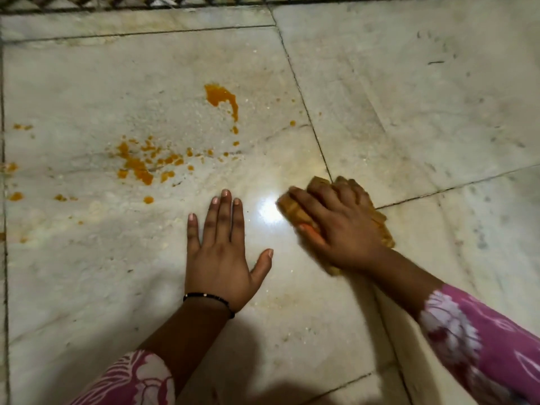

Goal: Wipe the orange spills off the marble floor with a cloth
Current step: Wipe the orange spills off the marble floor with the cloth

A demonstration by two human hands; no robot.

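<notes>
No writing shows anywhere. The right hand [340, 226] presses a crumpled orange-brown cloth [295, 213] – blurred and mostly hidden under the curled fingers – on the pale marble floor [409, 112]. The left hand [223, 252] lies flat, fingers spread. Orange spills [137, 165] lie far left, apart from the cloth.

Setting: an indoor floor area, most likely in a home; the room type cannot be determined. Evidence: the polished pale marble floor [409, 83] is laid in large slabs with thin dark joints and reflects an overhead light as a bright glare spot. A dark patterned lattice strip [204, 1] borders the far edge of the floor. The pink floral-print fabric sleeves [482, 340] indicate everyday household clothing rather than workwear.
</notes>
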